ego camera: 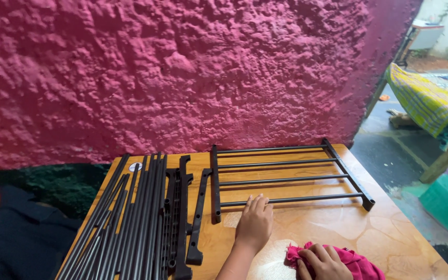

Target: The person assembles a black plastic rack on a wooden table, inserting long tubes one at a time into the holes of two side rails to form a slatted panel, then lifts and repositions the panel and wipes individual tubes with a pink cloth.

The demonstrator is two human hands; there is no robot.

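My left hand (255, 224) lies flat on the wooden table (338, 228), its fingertips touching the nearest rod of a black shelf rack (286, 179) made of several parallel rods between two side bars. My right hand (323, 262) grips a crumpled pink cloth (359, 264) pressed on the table near its front edge. Left of my left hand lies a bundle of long black rods (130, 218) and black plastic side brackets (182, 218).
A rough pink wall (182, 72) rises right behind the table. Dark fabric (22, 238) lies left of the table. To the right, the floor drops away toward a cot with a yellow-green cover (426, 101) and a green block (447, 199).
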